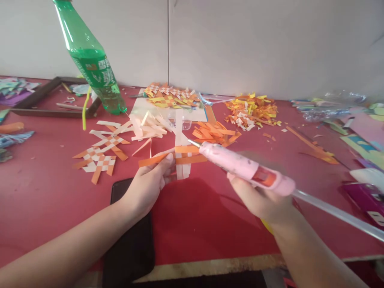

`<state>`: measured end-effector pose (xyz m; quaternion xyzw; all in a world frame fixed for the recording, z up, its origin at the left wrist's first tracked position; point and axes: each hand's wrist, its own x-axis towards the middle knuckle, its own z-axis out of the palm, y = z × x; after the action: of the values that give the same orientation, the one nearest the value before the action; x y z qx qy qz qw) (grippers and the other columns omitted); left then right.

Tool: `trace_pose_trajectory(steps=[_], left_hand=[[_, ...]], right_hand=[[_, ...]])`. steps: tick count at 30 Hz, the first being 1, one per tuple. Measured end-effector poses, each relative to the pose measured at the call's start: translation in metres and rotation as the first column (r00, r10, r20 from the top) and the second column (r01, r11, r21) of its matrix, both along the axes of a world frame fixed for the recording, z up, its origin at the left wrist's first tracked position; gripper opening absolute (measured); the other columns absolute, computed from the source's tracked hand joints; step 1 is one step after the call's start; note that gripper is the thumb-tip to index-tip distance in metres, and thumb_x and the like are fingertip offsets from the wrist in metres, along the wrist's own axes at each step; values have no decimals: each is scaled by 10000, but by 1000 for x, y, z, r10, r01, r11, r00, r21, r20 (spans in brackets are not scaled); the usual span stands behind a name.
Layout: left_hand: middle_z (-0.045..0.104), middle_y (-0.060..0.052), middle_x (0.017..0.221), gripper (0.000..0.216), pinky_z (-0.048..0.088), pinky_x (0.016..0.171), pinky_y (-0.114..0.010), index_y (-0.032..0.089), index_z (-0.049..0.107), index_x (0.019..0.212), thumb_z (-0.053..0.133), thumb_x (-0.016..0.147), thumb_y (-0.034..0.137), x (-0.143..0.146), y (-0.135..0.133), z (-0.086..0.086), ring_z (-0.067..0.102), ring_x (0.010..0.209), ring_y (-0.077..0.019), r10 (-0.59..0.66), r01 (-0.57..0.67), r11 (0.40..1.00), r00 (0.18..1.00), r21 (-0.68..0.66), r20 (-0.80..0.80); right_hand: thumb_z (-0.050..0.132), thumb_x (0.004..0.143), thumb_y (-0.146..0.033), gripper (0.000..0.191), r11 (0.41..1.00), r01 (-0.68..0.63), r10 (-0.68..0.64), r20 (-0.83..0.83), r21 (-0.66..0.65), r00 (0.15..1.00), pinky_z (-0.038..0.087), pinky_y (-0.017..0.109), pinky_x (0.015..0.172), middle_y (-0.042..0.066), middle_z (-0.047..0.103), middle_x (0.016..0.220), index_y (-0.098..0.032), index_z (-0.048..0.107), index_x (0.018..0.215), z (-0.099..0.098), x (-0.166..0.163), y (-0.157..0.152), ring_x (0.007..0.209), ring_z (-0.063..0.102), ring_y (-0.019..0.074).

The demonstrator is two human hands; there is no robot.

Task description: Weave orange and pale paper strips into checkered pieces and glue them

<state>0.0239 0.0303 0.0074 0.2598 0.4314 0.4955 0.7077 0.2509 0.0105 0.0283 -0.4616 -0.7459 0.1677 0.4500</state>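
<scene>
My left hand (150, 182) pinches a small weave of orange and white paper strips (180, 157) and holds it just above the red table (195, 224). My right hand (261, 200) grips a pink hot glue gun (246, 168) with a clear glue stick trailing out of its back. The gun's metal tip touches the top of the woven strips. Loose orange strips (214, 133) and white strips (150, 125) lie just behind the piece.
A finished woven piece (100, 156) lies to the left. A green plastic bottle (91, 60) stands tilted at the back left beside a wooden frame (45, 100). More woven pieces (171, 96) and paper scraps (252, 110) sit at the back. A black phone (132, 248) lies under my left wrist.
</scene>
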Motion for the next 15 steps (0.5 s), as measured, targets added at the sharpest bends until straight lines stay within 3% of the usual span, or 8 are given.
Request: trace_pose_trajectory(steps=[3, 7, 15], left_hand=[[752, -110, 1065, 267, 561, 900, -408, 156, 739, 1088, 661, 891, 319, 3, -1, 0, 696, 1029, -275, -2, 4, 1000, 998, -29, 65], [749, -96, 1072, 296, 539, 938, -395, 174, 739, 1106, 682, 874, 349, 5, -5, -1, 694, 1026, -262, -37, 36, 999, 994, 10, 100], [710, -69, 1213, 340, 534, 933, -380, 250, 710, 1197, 647, 899, 402, 0, -7, -5, 657, 1113, -283, -140, 139, 986, 990, 96, 1]], right_hand=[[555, 735, -64, 223, 999, -24, 23, 45, 27, 999, 452, 236, 481, -27, 586, 689, -218, 611, 885, -13, -11, -3, 529, 522, 103], [533, 717, -70, 149, 996, -5, -6, 123, 94, 992, 386, 228, 419, -43, 452, 603, -210, 549, 767, -14, -14, -2, 476, 406, 85], [541, 705, -88, 143, 988, 28, -55, 177, 150, 983, 347, 237, 398, -48, 383, 570, -215, 475, 705, -18, -16, -2, 466, 351, 89]])
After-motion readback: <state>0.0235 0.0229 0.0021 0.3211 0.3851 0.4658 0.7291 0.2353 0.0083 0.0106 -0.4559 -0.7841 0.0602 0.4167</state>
